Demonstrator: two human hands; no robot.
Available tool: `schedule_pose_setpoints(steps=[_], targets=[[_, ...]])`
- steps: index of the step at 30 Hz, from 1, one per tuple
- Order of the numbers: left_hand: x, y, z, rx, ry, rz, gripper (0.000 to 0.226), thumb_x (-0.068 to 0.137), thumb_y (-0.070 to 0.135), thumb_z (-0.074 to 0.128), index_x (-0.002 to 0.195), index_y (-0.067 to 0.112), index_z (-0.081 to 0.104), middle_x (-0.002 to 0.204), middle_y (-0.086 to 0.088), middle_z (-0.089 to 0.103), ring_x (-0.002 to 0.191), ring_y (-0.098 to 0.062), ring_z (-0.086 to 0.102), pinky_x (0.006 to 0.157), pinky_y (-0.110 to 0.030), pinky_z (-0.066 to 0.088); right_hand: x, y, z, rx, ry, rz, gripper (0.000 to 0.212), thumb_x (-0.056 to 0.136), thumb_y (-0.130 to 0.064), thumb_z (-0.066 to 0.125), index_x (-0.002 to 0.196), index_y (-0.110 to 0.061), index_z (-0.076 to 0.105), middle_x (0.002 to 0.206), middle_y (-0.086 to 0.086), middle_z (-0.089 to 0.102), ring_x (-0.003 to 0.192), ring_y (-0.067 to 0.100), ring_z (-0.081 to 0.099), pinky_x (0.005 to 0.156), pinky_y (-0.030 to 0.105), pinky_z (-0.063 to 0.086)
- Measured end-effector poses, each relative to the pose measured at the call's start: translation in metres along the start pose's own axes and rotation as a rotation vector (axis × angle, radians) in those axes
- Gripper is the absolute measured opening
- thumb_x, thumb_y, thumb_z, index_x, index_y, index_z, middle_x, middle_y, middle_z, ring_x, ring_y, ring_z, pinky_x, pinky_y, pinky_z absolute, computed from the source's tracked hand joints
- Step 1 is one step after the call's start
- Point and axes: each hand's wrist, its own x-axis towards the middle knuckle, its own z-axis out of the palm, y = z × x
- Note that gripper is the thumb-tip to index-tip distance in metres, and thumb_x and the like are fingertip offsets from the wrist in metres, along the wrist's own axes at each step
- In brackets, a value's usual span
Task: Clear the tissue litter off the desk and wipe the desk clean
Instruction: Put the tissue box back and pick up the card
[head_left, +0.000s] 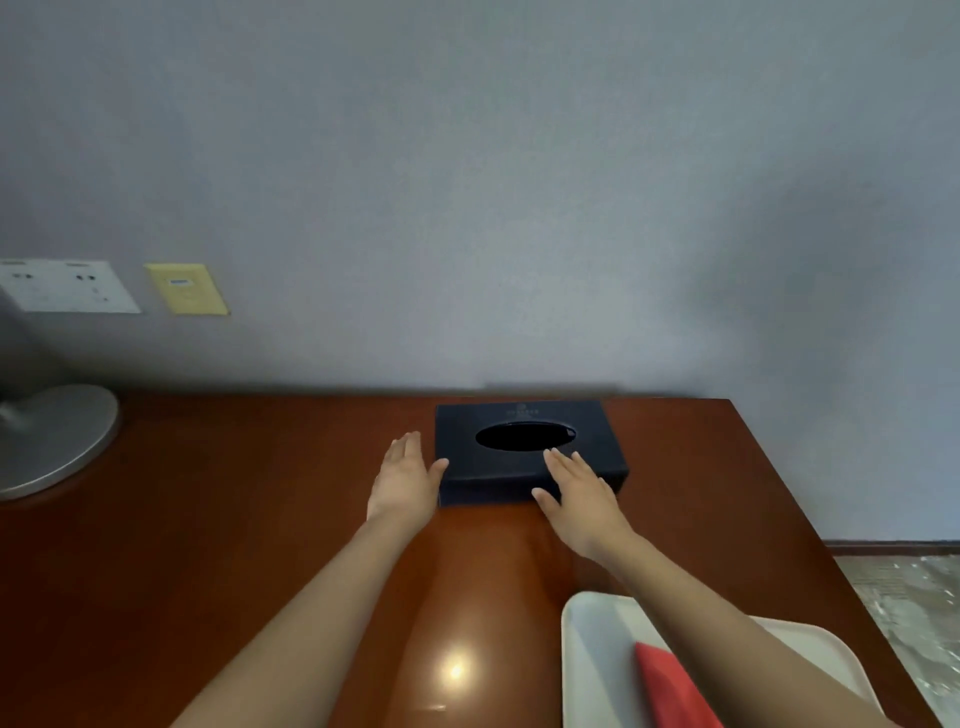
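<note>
At the far left, a round grey metal base (49, 439) stood on the brown wooden surface (234, 545). On the grey wall behind it were a white socket plate (67, 287) and a yellow plate (187, 289).

Next came the person's left hand (405, 480). Its fingers were straight and spread a little, and it lay flat against the left end of the tissue box (530, 449), with the thumb touching the near left corner. It was not pinching anything.

The tissue box was dark blue, with a black oval hole in its top. It sat at the far side of the surface, close to the wall, right of the middle.

The right hand (579, 496) lay on the near right part of the box. Its fingers were straight too, with the tips near the hole and the thumb on the near side.

At the near right corner sat a white tray (587, 654) with something red (670, 686) in it, partly hidden by the right arm.
</note>
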Motion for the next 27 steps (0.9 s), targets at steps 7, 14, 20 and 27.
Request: schedule_pose_setpoints(steps=[7,14,20,27], targets=[[-0.081,-0.026,0.003,0.263,0.045,0.087,0.056,0.103,0.033,0.026,0.151,0.017,0.002,0.159,0.002,0.000,0.146,-0.014,-0.006,0.119,-0.033,0.003,-0.050,-0.015,0.018,-0.122,-0.044,-0.148,0.058,0.102,-0.038,0.031,0.152,-0.021,0.008,0.159,-0.004,0.006,0.147,0.018,-0.001,0.118,0.040,0.011],[-0.159,-0.091,-0.015,0.342,0.137,-0.099,0.058,0.103,0.031,0.025,0.151,0.019,-0.004,0.159,0.002,0.002,0.147,-0.017,-0.004,0.118,-0.035,0.005,-0.095,-0.069,0.054,-0.145,-0.134,-0.373,0.058,0.101,-0.041,0.030,0.152,-0.026,0.006,0.160,-0.005,0.005,0.147,0.019,0.002,0.120,0.040,0.010],[-0.236,-0.152,-0.019,0.277,0.282,-0.346,0.056,0.103,0.031,0.023,0.151,0.020,-0.004,0.159,0.002,0.000,0.147,-0.018,-0.003,0.118,-0.036,0.005,-0.138,-0.124,0.097,-0.133,-0.259,-0.583,0.059,0.102,-0.039,0.028,0.152,-0.022,0.003,0.159,-0.004,0.006,0.147,0.018,0.006,0.120,0.038,0.012],[-0.331,-0.224,-0.018,0.292,0.325,-0.562,0.058,0.103,0.030,0.027,0.151,0.019,-0.002,0.159,0.000,0.002,0.147,-0.022,0.001,0.118,-0.040,0.011,-0.202,-0.194,0.156,-0.208,-0.407,-0.846,0.059,0.101,-0.043,0.027,0.151,-0.026,0.001,0.159,-0.004,0.008,0.147,0.019,0.009,0.119,0.040,0.013]])
